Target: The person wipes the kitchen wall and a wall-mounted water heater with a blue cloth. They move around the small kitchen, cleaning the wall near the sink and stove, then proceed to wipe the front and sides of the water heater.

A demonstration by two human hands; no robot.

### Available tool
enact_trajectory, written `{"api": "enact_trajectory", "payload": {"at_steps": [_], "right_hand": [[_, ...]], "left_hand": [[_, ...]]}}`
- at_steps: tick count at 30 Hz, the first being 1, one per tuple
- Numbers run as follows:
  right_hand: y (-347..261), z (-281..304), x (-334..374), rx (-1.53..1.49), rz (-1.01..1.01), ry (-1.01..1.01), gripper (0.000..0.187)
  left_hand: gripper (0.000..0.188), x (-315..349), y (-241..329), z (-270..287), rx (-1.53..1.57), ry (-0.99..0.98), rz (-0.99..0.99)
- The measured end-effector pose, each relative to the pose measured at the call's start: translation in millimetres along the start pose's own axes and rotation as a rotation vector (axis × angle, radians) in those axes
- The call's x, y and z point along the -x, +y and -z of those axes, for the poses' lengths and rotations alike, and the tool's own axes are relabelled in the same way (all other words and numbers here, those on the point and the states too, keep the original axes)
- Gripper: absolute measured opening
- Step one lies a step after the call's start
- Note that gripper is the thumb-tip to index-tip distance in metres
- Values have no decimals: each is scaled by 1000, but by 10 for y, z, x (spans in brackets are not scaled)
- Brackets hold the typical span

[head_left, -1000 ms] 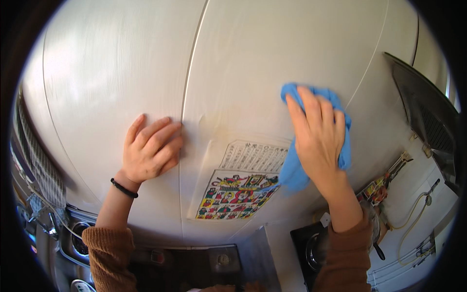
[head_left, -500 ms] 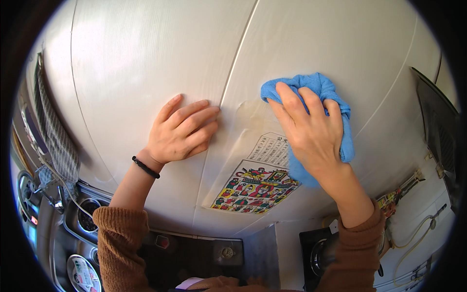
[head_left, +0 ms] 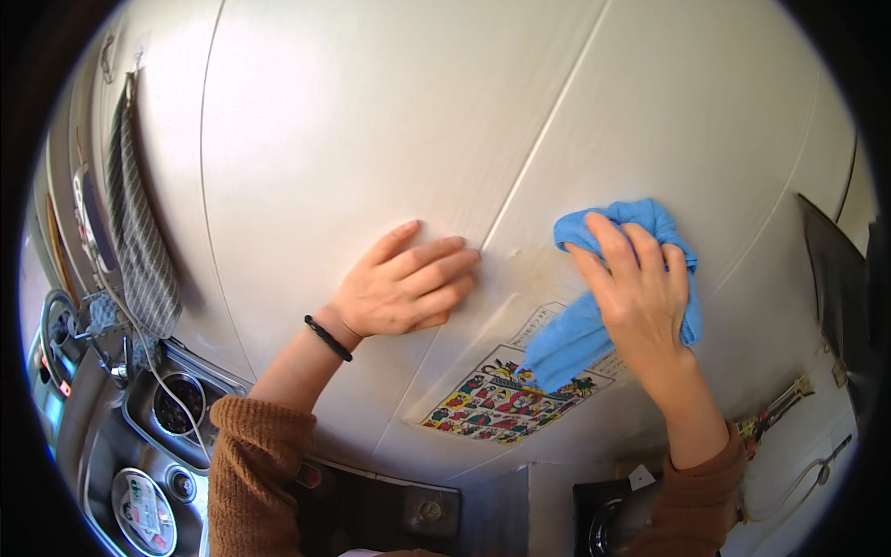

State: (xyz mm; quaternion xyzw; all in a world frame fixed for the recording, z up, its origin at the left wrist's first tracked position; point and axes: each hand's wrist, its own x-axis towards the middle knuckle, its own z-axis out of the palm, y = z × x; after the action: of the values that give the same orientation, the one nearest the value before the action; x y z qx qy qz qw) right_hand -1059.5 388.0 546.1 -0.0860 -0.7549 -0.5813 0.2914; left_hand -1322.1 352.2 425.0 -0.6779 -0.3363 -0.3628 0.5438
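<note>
A bunched blue cloth (head_left: 575, 342) is pressed against the white panelled wall (head_left: 371, 121) by my right hand (head_left: 640, 292), whose fingers curl over it. The cloth's loose end hangs down across a colourful printed poster (head_left: 492, 399) stuck to the wall, covering part of its upper half. To the left, my left hand (head_left: 404, 283) rests on the same wall with fingers apart and nothing in it, close to a panel seam. A black band circles that wrist. Above the poster, a yellowish patch marks the wall.
At the left are a metal sink (head_left: 190, 469) with a strainer and a round dish, a faucet (head_left: 113, 367), and a grey striped towel (head_left: 144, 223) on a hook. A stove burner (head_left: 608, 529) stands at lower right, below a dark range hood (head_left: 831, 265).
The view has shifted, so wall and sink appear farther right. My right hand still grips the cloth, whose loose end now spreads left over the poster. My left hand stays by the seam.
</note>
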Motion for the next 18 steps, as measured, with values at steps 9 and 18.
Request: {"api": "enact_trajectory", "payload": {"at_steps": [9,18], "right_hand": [[-186,-167,-1041,82,-59,133,26],[129,-184,-896,80,-98,153,34]], "left_hand": [[11,-12,12,-13,17,10,-6],[22,69,-5,43,32,-46,5]]}}
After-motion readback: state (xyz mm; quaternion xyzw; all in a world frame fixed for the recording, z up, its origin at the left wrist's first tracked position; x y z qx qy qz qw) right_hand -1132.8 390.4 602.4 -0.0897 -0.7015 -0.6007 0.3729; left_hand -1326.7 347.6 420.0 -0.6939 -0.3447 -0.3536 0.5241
